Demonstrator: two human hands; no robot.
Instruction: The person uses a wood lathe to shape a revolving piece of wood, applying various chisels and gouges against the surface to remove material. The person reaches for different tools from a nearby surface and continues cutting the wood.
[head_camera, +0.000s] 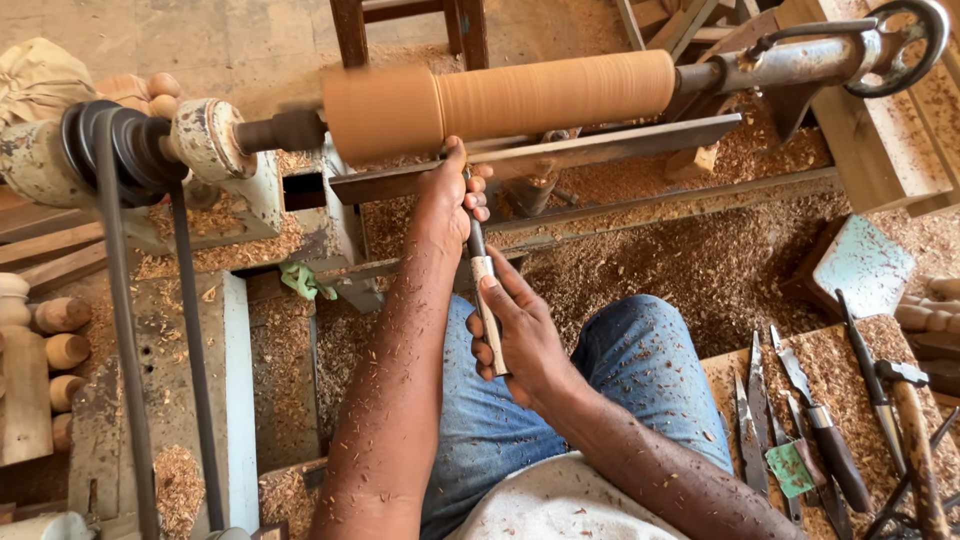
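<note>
**Kid:** Blue jeans (640, 370) and a dusty white shirt (560, 505) are closest to us. What are the hands doing?

**Helper:** Both hold one long turning tool with a pale wooden handle and dark metal shaft (482, 285). The right hand (520, 335) is wrapped tight around the handle. The left hand (450, 200) is closed over the shaft up front, pressing it on the long flat metal rest bar (600, 145).

**Kid:** Where is the tool's tip?

**Helper:** It sits under the left hand, so I cannot see it. It points at the smooth round orange-brown wooden log (500, 100), which lies sideways just above the bar.

**Kid:** What holds the log?

**Helper:** A chipped old metal spindle with dark pulley wheels (120, 145) on the left, with a black belt (120, 330) hanging down. A metal end piece with a round hand wheel (905, 45) is on the right.

**Kid:** What else is around?

**Helper:** Curly wood shavings (700, 270) cover everything. More sharp chisels with dark handles (810, 430) lie on a board at the right, well apart from the hands. Small turned wooden knobs (60, 345) sit far left
</note>
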